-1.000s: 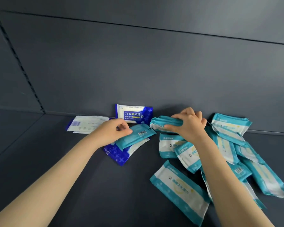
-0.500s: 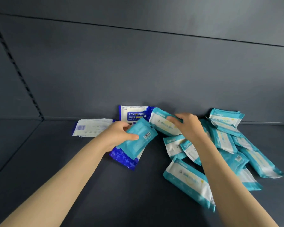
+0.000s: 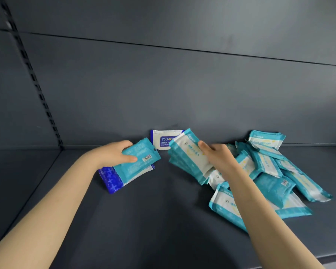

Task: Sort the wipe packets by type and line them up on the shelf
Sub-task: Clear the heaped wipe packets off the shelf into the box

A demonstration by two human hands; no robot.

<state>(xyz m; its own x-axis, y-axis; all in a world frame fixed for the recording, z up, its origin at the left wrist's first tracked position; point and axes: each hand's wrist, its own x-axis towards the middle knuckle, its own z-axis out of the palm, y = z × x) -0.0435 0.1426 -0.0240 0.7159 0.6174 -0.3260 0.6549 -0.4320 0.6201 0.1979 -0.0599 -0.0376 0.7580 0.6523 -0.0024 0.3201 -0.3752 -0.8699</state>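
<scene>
Left hand (image 3: 113,154): grips a barcoded teal packet (image 3: 142,162) over a blue packet (image 3: 110,181); right hand (image 3: 219,158): pinches a white-faced packet (image 3: 188,158), teal pile (image 3: 270,171) on the shelf (image 3: 163,220) just right of it.

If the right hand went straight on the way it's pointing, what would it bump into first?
Probably the white-and-blue alcohol packet standing by the back wall. The right hand points that way, and the teal packet it grips would touch first. Depth is unclear.

single head view, close, angled down onto the shelf (image 3: 163,210)
</scene>
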